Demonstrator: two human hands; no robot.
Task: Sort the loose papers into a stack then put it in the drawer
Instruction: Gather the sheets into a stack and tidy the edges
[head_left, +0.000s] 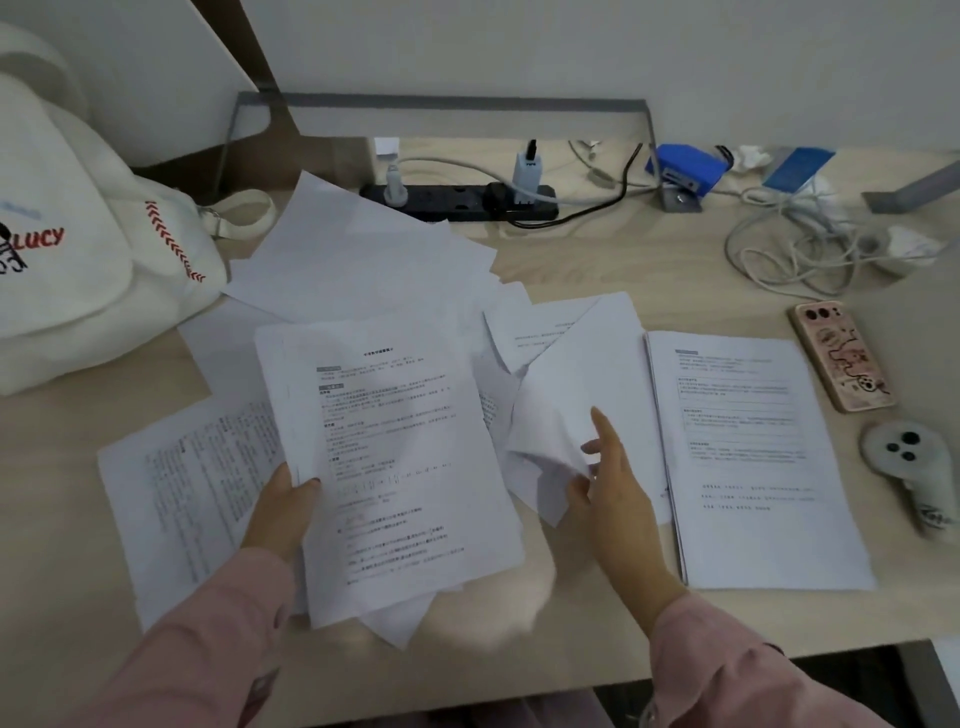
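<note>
the gathering step is under way: some loose papers are already collected and others are lying spread on the table (623, 249), so stacking is unfinished and putting away has not begun.

far left of the power strip (457, 200), a white bag (78, 270) is sitting with its flap down, so its contents are not showing. left of the power strip and nearer the person, a printed sheet (171, 499) is lying flat on the table. the left hand (283, 512) is gripping a bundle of papers (395, 452) by its left edge, thumb on top, and is holding it raised in front of the power strip. between the bundle and the power strip, blank sheets (363, 270) are lying fanned out.

slightly right of the power strip and toward the person, the right hand (613, 493) is pinching a bent sheet (550, 426) at its lower edge, with the forefinger pointing forward. further right, a squared stack (753, 467) is resting on the table, and beyond it a phone (841, 356) and a controller (909, 467) are lying.

the next move is probably calling for flattening the bent sheet onto the bundle, then collecting the fanned sheets, the flat sheet and the squared stack. the drawer is not in view, so its state cannot be told.
</note>
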